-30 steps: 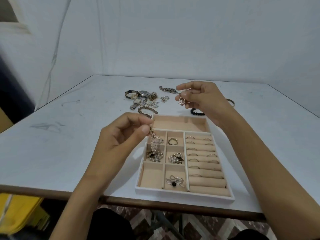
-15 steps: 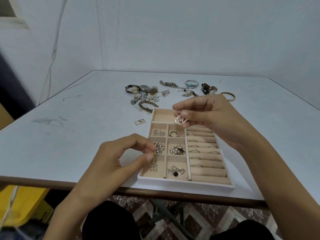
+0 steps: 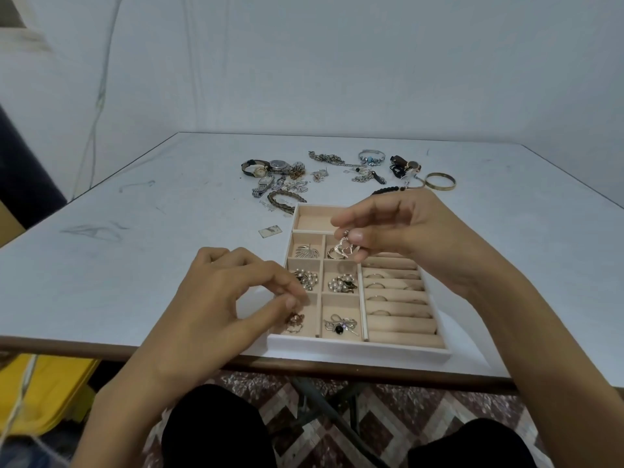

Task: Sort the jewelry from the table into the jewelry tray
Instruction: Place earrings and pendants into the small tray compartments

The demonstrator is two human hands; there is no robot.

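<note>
The white jewelry tray [image 3: 358, 348] with beige compartments lies at the table's near edge. My left hand [image 3: 216, 305] hovers over its near-left compartment. Thumb and forefinger pinch the top of a gold earring [image 3: 294, 321], which rests on the compartment floor. My right hand [image 3: 408, 231] holds a silver heart-shaped piece [image 3: 345, 248] above the far-middle compartment, where a ring lies. Other compartments hold a leaf brooch [image 3: 306, 252], pearl clusters [image 3: 341, 284] and a bow piece [image 3: 339, 325]. Rings sit in the roll slots [image 3: 393, 288] on the right.
Loose jewelry lies on the table behind the tray: watches [image 3: 270, 167], a braided bracelet [image 3: 285, 199], a chain [image 3: 327, 158], a blue-beaded bracelet [image 3: 371, 156], a black bead bracelet [image 3: 388, 190], a gold bangle [image 3: 439, 181]. A small tag [image 3: 270, 230] lies left of the tray.
My left hand has lowered the gold earring from above the left column into the near-left compartment. My right hand has carried the heart piece from the pile to above the tray.
</note>
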